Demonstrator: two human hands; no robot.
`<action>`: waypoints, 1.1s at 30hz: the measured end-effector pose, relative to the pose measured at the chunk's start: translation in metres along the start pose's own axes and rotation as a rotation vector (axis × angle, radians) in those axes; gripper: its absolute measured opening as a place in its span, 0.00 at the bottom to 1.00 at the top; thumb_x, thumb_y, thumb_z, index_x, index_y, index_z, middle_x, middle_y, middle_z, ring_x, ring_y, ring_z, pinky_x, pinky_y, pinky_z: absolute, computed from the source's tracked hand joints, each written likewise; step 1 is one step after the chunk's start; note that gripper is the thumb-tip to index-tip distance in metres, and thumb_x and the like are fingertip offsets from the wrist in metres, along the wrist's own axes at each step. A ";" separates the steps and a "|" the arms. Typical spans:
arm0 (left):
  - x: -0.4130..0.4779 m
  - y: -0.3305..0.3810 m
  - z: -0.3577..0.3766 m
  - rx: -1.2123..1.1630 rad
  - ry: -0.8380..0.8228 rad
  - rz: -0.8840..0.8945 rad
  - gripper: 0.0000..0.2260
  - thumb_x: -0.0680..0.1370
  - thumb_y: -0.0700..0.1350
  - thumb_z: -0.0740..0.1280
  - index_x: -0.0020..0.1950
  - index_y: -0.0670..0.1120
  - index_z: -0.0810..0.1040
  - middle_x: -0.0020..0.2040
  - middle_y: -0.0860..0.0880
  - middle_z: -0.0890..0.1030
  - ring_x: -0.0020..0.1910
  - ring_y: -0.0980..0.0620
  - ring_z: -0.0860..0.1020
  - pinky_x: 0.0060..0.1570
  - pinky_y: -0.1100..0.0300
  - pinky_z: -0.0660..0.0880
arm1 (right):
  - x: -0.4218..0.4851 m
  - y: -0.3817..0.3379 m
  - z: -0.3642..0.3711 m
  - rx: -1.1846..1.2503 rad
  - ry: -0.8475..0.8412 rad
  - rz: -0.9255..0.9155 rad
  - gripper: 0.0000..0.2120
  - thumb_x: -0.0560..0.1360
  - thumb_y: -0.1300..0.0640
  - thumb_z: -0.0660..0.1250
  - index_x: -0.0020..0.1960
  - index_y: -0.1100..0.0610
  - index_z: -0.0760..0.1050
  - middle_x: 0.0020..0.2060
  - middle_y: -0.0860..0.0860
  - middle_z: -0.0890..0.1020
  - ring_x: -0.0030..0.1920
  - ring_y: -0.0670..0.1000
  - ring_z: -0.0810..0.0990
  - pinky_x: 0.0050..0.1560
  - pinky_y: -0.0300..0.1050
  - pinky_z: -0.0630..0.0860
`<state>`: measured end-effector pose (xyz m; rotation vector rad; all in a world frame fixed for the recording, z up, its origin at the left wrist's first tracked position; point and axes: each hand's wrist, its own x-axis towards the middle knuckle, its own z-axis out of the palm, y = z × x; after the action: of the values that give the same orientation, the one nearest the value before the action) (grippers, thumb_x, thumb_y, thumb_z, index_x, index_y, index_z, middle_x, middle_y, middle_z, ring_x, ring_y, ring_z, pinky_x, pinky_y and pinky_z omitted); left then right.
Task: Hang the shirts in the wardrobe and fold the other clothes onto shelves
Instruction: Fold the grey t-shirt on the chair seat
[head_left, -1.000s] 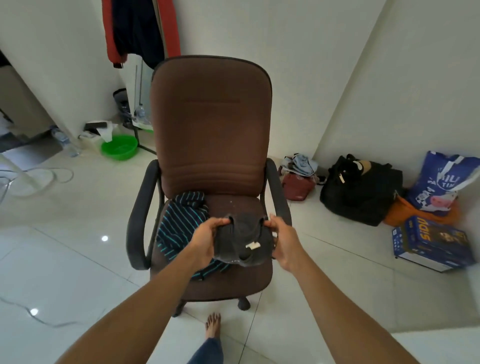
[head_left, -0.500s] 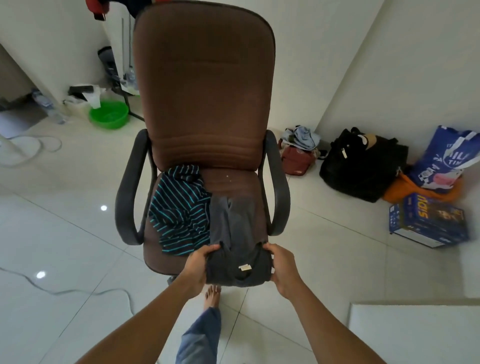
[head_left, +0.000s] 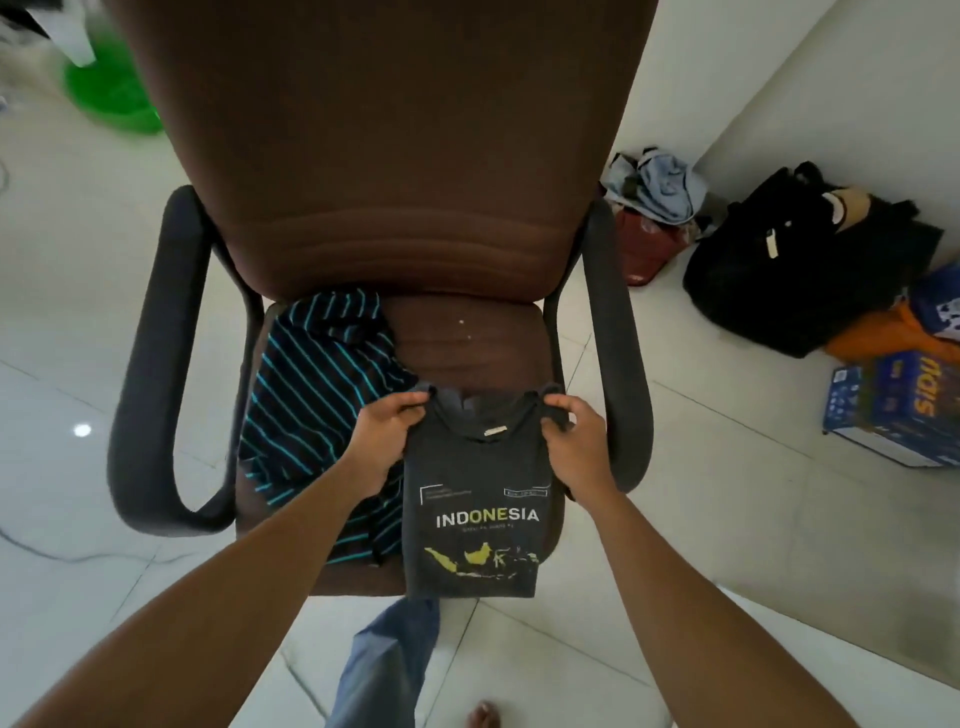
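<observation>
A dark grey T-shirt (head_left: 475, 525) printed with "INDONESIA" and a yellow map lies folded narrow on the seat of a brown office chair (head_left: 457, 343), its lower end hanging past the seat's front edge. My left hand (head_left: 387, 431) grips the shirt's left shoulder by the collar. My right hand (head_left: 574, 439) grips the right shoulder. A dark shirt with teal stripes (head_left: 322, 405) lies crumpled on the left half of the seat, touching the grey shirt.
The chair's black armrests (head_left: 148, 374) flank the seat. On the floor at right are a black bag (head_left: 795, 270), a red bag with clothes (head_left: 649, 228), an orange cloth and a blue box (head_left: 893, 410). A green basin (head_left: 111, 98) sits back left. My leg and bare foot are below.
Both hands turned the grey shirt over and laid it print side up on the seat. The view has moved closer to the chair and tilted down.
</observation>
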<state>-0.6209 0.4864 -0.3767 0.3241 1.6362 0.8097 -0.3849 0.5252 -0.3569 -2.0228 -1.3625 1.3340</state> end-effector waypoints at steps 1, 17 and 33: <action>0.018 -0.001 -0.001 0.065 -0.002 0.022 0.10 0.82 0.38 0.64 0.53 0.52 0.81 0.57 0.47 0.82 0.52 0.50 0.81 0.52 0.52 0.80 | 0.015 0.004 0.006 -0.016 0.002 -0.001 0.14 0.78 0.63 0.67 0.62 0.54 0.77 0.62 0.52 0.79 0.63 0.54 0.77 0.69 0.54 0.73; 0.141 -0.023 0.009 0.731 0.122 0.307 0.20 0.74 0.31 0.63 0.64 0.44 0.78 0.67 0.43 0.75 0.64 0.43 0.75 0.63 0.57 0.71 | 0.127 0.043 0.056 -0.076 -0.072 0.118 0.20 0.79 0.59 0.68 0.70 0.52 0.72 0.69 0.52 0.73 0.70 0.54 0.72 0.73 0.52 0.68; -0.012 -0.118 0.020 0.556 0.218 0.226 0.24 0.74 0.36 0.69 0.69 0.45 0.68 0.63 0.44 0.75 0.60 0.47 0.74 0.61 0.52 0.72 | -0.040 0.128 0.060 0.070 -0.121 0.366 0.21 0.80 0.51 0.66 0.70 0.55 0.67 0.64 0.50 0.77 0.64 0.51 0.76 0.64 0.50 0.75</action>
<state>-0.5733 0.4010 -0.4459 0.8477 2.0445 0.5527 -0.3730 0.4193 -0.4573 -2.2497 -1.0054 1.6554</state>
